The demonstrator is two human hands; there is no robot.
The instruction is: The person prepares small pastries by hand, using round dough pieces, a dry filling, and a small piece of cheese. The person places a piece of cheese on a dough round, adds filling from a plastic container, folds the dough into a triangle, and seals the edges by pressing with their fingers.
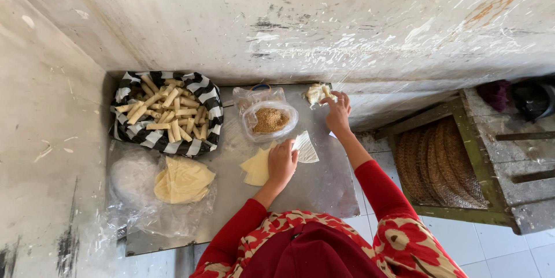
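While left hand [282, 163] pins wrapper [305, 147], right hand [337, 110] at dough [317, 92]

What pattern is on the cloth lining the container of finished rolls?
Black and white stripes on the cloth under the rolls; the head view shows it.

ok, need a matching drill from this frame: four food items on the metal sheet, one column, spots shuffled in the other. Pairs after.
1. rolled sticks
2. brown crumbs
3. stack of yellow wrappers
4. pale lump

A. under the right hand
B. in the striped cloth-lined basket
C. in clear plastic at the near left
D. in the clear bag, centre back

Pairs: 1-B, 2-D, 3-C, 4-A
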